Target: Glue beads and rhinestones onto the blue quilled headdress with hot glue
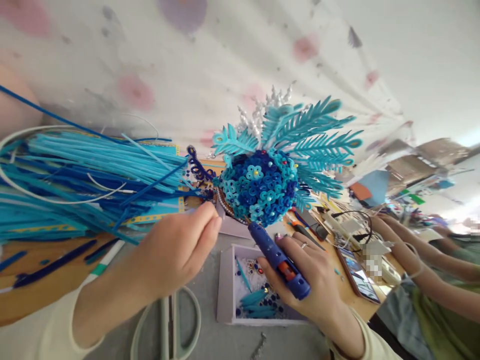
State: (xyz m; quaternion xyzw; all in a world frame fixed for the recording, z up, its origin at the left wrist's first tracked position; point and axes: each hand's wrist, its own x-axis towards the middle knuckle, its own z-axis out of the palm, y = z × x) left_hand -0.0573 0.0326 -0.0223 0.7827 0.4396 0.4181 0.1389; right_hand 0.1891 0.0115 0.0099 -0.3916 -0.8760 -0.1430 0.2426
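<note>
Below frame center, the glue gun point(275, 257), gripped by the right hand point(313, 270), is best steadied beneath the flowered ball point(262, 187); anything inside the closed left hand point(182, 245) is hidden.

At the picture's centre, the flower ball point(258, 192) mixes navy, royal blue and turquoise blooms, dotted with white, yellow and red. Turquoise fronds point(318, 146) spread to its upper right, beside silvery-white beaded sprigs point(258, 114). Below centre, the glue gun point(270, 250) is dark blue with an orange-red patch; the box point(227, 295) at lower centre is pale lilac. At left, pipe cleaners point(101, 150) range from turquoise to navy. Across the top, white cloth point(187, 75) carries blurred pink and purple blotches.
</note>
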